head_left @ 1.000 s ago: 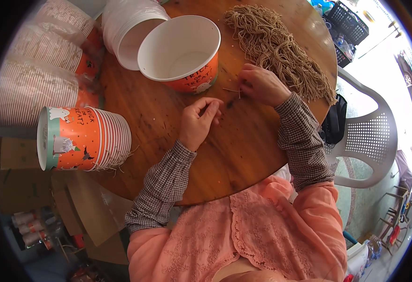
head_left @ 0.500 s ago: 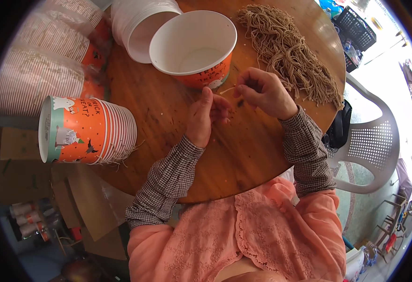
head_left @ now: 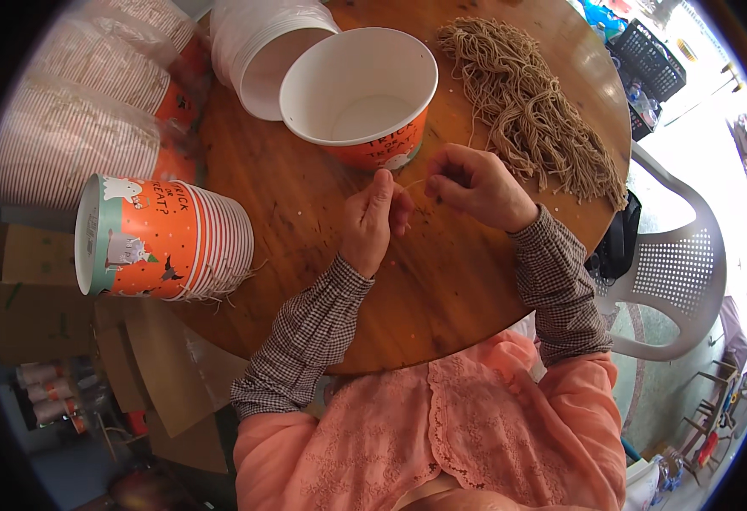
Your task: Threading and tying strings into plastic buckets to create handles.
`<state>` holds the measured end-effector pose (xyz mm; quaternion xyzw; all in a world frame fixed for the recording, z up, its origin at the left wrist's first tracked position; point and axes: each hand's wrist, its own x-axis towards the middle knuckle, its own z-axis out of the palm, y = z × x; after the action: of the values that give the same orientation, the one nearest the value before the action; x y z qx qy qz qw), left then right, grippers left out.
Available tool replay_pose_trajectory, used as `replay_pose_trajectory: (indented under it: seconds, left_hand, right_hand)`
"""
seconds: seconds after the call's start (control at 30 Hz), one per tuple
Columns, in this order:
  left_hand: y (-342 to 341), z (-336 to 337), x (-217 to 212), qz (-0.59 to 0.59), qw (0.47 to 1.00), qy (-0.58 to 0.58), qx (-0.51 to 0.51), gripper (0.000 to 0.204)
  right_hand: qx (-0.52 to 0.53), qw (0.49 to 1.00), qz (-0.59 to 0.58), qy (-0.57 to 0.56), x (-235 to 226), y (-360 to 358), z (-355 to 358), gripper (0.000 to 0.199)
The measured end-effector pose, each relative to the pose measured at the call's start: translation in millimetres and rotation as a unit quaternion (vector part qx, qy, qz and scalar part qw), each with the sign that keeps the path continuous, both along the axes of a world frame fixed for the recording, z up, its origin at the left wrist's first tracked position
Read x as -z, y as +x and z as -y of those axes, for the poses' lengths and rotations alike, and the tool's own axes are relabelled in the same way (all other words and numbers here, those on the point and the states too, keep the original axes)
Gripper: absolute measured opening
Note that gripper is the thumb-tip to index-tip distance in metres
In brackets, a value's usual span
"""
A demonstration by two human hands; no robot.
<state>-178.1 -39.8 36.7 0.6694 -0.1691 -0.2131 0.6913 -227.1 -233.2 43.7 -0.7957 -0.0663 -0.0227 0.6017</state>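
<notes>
A short tan cord [head_left: 414, 183] runs between my two hands over the wooden table. My left hand [head_left: 372, 220] is closed, thumb pointing up, with one end of the cord at its fingertips. The other end is pinched between the thumb and fingers of my right hand [head_left: 486, 189]. Just beyond them stands an orange paper bucket [head_left: 382, 152], upright, with a white inside and a Halloween print. To the right of it lies a loose bundle of tan cords [head_left: 535, 111]. At the left, a nested stack of such buckets [head_left: 173, 238] rests on its side, with cord ends showing along its lower edge.
Behind the bucket lie more nested white buckets [head_left: 263, 60] in clear plastic. Bagged stacks [head_left: 75, 136] crowd the far left, above cardboard boxes [head_left: 148, 358]. A grey plastic chair [head_left: 676, 264] stands right of the round table [head_left: 442, 298]; a black crate [head_left: 649, 60] is beyond.
The fingers of my left hand have curled in closer around the cord's end. My right hand keeps its pinch. The whole view has shifted slightly; the buckets and bundle lie as before.
</notes>
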Motion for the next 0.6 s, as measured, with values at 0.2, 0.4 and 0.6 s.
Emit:
replay_pose_trajectory:
  seconds: [0.2, 0.4, 0.6]
  left_hand:
    - [1.8, -1.0, 9.4, 0.063, 0.998, 0.017, 0.001, 0.039]
    - [6.5, -2.4, 14.8, 0.245, 0.965, 0.093, -0.029, 0.027]
    - [4.8, -2.8, 11.6, 0.225, 0.971, 0.074, -0.035, 0.022]
  right_hand:
    - [0.0, 1.0, -0.029, -0.005, -1.4, 0.2, 0.1, 0.01]
    - [0.007, 0.998, 0.011, 0.068, -4.1, 2.4, -10.4, 0.013]
    - [-0.004, 0.998, 0.055, 0.015, -3.2, 1.5, -14.7, 0.014]
